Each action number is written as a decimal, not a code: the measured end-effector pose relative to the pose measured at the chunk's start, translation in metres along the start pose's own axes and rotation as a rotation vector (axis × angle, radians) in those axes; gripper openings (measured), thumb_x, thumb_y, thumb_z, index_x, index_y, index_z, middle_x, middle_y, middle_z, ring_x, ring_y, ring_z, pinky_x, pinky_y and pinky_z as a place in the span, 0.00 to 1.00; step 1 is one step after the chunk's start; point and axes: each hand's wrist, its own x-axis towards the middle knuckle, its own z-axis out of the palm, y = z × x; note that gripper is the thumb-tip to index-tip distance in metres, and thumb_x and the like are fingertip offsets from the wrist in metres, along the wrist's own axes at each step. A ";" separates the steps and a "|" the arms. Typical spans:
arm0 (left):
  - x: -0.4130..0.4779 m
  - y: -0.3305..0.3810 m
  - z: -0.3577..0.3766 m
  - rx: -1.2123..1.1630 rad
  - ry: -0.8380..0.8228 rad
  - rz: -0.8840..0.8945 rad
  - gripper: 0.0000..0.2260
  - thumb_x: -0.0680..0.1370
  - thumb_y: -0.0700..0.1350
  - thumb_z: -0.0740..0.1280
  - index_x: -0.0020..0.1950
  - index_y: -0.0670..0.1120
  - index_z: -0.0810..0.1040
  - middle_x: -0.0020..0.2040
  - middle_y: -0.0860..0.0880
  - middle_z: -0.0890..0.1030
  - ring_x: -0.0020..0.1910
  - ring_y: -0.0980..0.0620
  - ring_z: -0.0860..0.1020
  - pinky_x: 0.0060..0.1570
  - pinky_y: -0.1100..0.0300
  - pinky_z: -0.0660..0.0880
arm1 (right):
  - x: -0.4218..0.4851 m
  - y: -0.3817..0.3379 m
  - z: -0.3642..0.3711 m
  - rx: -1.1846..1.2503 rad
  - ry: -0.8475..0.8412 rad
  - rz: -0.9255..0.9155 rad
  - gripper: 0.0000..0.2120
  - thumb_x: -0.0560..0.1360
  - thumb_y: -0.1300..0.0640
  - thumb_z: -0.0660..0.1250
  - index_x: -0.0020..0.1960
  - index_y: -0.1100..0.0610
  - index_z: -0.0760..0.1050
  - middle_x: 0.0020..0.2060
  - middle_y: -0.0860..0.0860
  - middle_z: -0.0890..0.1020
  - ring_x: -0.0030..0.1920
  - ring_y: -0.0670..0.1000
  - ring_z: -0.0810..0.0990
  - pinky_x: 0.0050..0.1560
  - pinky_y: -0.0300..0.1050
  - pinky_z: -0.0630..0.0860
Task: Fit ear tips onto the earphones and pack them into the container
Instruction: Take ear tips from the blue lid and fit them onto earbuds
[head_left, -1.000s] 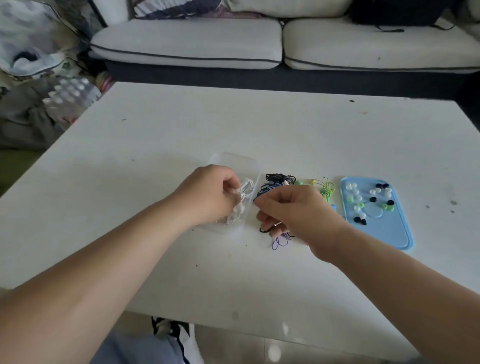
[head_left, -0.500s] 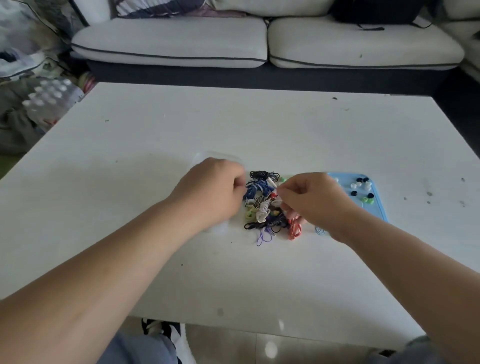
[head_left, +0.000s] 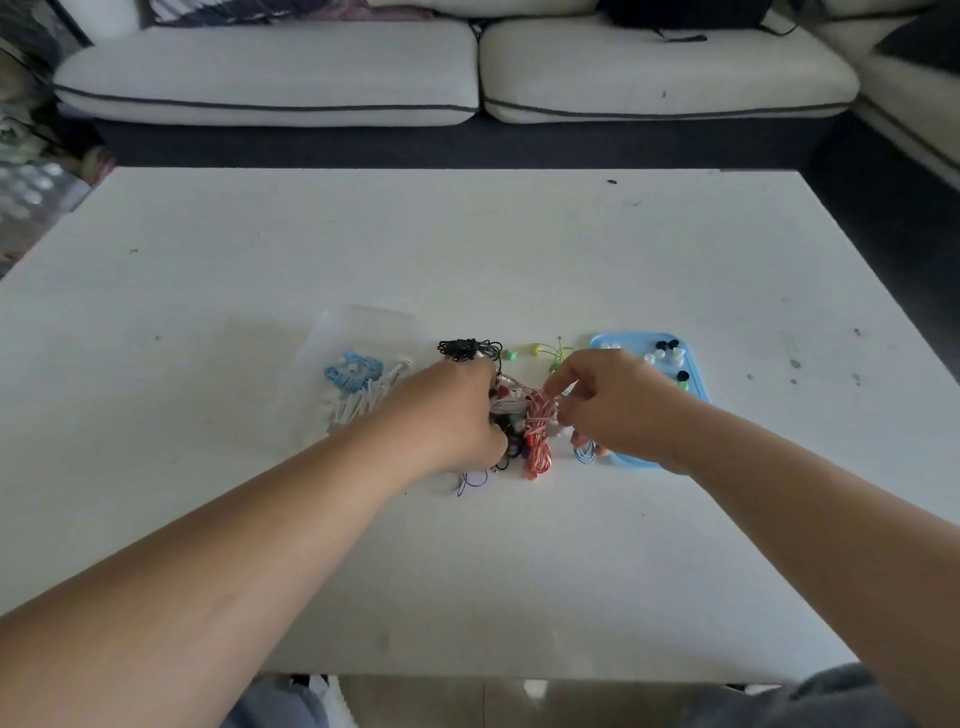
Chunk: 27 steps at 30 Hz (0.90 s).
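A pile of coiled earphones lies mid-table, with a red-and-white coil at its right and a black coil at the back. My left hand rests curled on the pile's left side; what its fingers hold is hidden. My right hand pinches the red-and-white coil's upper strands. A clear container on the left holds blue and white earphones. A light blue tray on the right carries several white, black and green ear tips.
Green and yellow earphones lie behind the pile. A thin purple cord sticks out at the pile's front. The white table stretches wide around; a white sofa stands behind it. My knees show below the near edge.
My left hand left the clear container and moved right onto the pile. My right hand shifted right and took hold of the red-and-white coil. The camera view also shifted.
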 end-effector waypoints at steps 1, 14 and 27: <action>0.000 0.001 -0.001 -0.004 0.001 -0.013 0.17 0.72 0.50 0.67 0.60 0.51 0.75 0.47 0.51 0.80 0.45 0.49 0.79 0.47 0.54 0.79 | 0.001 0.000 0.000 0.010 0.000 -0.005 0.09 0.77 0.63 0.65 0.51 0.52 0.80 0.43 0.55 0.86 0.43 0.59 0.87 0.44 0.55 0.84; -0.004 -0.015 -0.040 -0.399 0.184 -0.163 0.07 0.74 0.51 0.67 0.41 0.50 0.80 0.38 0.54 0.82 0.39 0.52 0.79 0.40 0.59 0.74 | 0.006 -0.008 -0.002 -0.033 -0.018 -0.044 0.07 0.79 0.53 0.69 0.56 0.49 0.78 0.41 0.51 0.85 0.34 0.52 0.83 0.48 0.53 0.83; -0.027 0.002 -0.066 -1.216 0.094 -0.147 0.08 0.64 0.42 0.64 0.37 0.50 0.81 0.37 0.45 0.84 0.39 0.45 0.79 0.44 0.53 0.73 | -0.007 -0.032 -0.003 0.831 -0.236 -0.246 0.23 0.71 0.63 0.72 0.66 0.59 0.78 0.58 0.61 0.84 0.57 0.65 0.84 0.57 0.57 0.82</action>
